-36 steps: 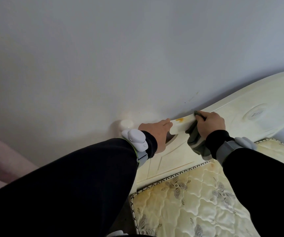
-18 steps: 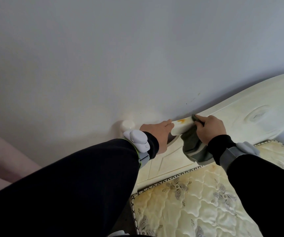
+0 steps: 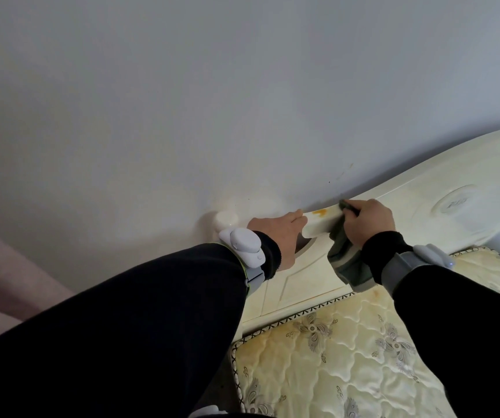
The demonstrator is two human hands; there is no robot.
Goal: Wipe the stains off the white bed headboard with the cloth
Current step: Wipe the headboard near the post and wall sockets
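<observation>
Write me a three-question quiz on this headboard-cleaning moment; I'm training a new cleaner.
1. True or false: the orange stain on the headboard is already wiped away.
2. Fill in: the stain lies between the left hand and the ____.
3. The cloth is held by: A) the left hand B) the right hand C) neither.
Key: 1 false; 2 cloth; 3 B.

You've one view only — head cam, wide-angle, facing fwd and down past your left hand [image 3: 276, 233] and right hand [image 3: 366, 221]. It's close to the headboard [image 3: 423, 200] — wall [image 3: 212, 101] fills the upper half, mattress [image 3: 348, 357] bottom right.
</observation>
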